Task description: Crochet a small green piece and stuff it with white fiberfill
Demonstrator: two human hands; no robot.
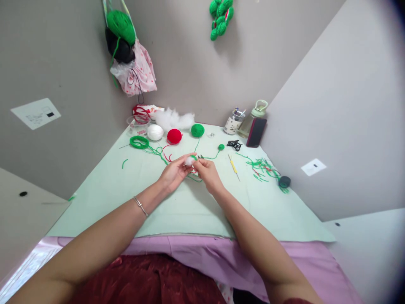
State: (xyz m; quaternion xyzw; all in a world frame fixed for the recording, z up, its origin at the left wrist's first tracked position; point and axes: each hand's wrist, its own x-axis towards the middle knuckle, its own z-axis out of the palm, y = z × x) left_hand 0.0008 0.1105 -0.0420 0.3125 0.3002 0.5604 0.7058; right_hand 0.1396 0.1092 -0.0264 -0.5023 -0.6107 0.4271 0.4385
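Observation:
Above the middle of the table my left hand [175,172] is closed around a tuft of white stuffing [189,161] and a small green crochet piece [194,157]. My right hand [207,173] pinches the same crochet piece from the right, and its fingertips touch the stuffing. Part of the crochet piece is hidden by the fingers. Dark pointed tips [201,157] show just behind my right hand; what they belong to is covered. Green and red yarn strands lie under and beside both hands.
Behind the hands are white [155,132], red [174,136] and green yarn balls [198,130], loose stuffing [174,120] and a plastic tub [138,126]. To the right lie a yellow-handled crochet hook [233,165], yarn scraps [264,168], a phone [256,132] and a bottle [251,122].

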